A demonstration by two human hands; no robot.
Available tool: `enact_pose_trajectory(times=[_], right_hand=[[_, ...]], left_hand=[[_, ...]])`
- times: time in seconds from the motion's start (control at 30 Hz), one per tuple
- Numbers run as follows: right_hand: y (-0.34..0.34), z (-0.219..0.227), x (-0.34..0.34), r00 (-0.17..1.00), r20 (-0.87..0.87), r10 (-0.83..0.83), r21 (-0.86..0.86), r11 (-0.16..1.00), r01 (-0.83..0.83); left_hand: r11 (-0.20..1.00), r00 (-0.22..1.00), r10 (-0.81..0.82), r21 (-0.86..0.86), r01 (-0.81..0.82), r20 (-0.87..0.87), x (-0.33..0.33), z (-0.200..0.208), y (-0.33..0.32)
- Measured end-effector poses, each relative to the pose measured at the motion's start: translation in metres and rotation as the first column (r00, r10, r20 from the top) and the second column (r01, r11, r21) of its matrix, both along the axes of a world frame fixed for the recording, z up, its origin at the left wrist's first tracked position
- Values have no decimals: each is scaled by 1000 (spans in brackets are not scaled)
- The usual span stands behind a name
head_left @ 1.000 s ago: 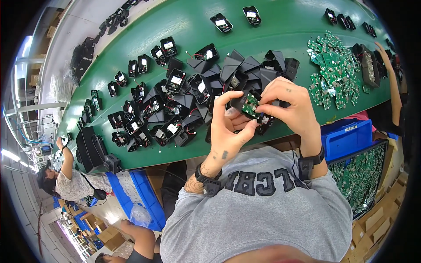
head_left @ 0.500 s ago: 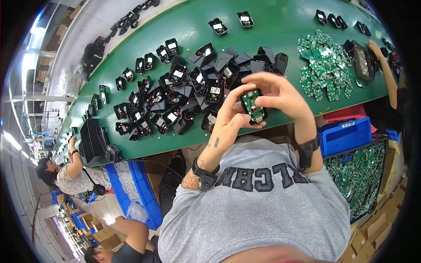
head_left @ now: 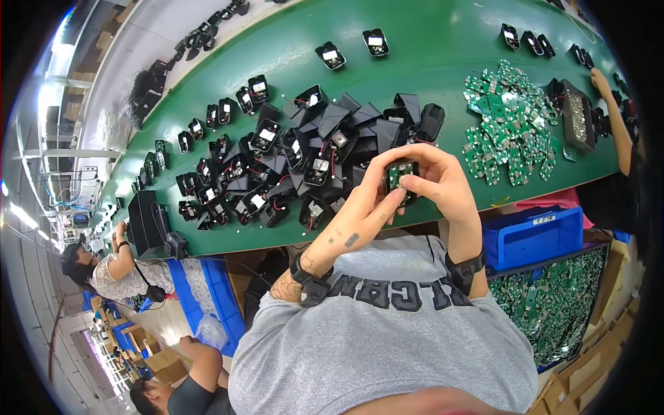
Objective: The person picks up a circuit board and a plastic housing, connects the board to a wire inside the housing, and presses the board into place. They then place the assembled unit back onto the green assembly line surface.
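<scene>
Both my hands are wrapped round one small black plastic housing with a green circuit board (head_left: 401,170) in its open face. My left hand (head_left: 372,202) grips it from the left, its thumb pressed near the board's lower end. My right hand (head_left: 443,183) curls over the far and right sides, with the thumb on the board's face. The fingers hide much of the housing. Just beyond and to the left lies a heap of black housings (head_left: 320,168), many with red wires and white parts inside. To the right is a pile of loose green circuit boards (head_left: 508,121).
The green table (head_left: 429,52) carries more housings in rows at the far side. A blue bin (head_left: 532,238) stands below the table edge at right, above a tray of boards (head_left: 550,304). Co-workers' arms (head_left: 612,114) show at right and left (head_left: 124,259).
My hands have closed more tightly round the housing, and the thumbs have come together on the board. The housing now looks tilted and more covered. The whole view has shifted slightly.
</scene>
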State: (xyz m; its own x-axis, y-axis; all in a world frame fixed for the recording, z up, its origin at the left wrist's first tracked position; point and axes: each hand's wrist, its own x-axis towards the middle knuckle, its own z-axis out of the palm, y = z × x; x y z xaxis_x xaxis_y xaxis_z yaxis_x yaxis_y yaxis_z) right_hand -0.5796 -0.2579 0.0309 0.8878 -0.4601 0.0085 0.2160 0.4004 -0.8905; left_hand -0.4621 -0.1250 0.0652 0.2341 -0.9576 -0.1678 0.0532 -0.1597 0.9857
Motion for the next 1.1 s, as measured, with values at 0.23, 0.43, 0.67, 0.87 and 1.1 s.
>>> enact_pose_trajectory(times=[0.23,0.43,0.67,0.87,1.1], right_hand=[[-34,6,21,999,-31,-7,-45,999,5],[-45,18,44,997,-71,-30,-208,978,15],[-47,6,48,956,-138,-257,-351,916,196],[-111,-7,12,745,-304,-595,-752,630,196],[-168,-17,19,354,-390,-850,-902,274,-333]], left_hand=[[998,994,34,55,-40,100,17,4,-42],[992,986,123,-22,-121,110,30,-5,-53],[991,843,36,-129,39,536,87,16,-46],[979,581,201,-166,-114,789,234,30,-73],[955,478,98,52,-291,873,332,-64,-124]])
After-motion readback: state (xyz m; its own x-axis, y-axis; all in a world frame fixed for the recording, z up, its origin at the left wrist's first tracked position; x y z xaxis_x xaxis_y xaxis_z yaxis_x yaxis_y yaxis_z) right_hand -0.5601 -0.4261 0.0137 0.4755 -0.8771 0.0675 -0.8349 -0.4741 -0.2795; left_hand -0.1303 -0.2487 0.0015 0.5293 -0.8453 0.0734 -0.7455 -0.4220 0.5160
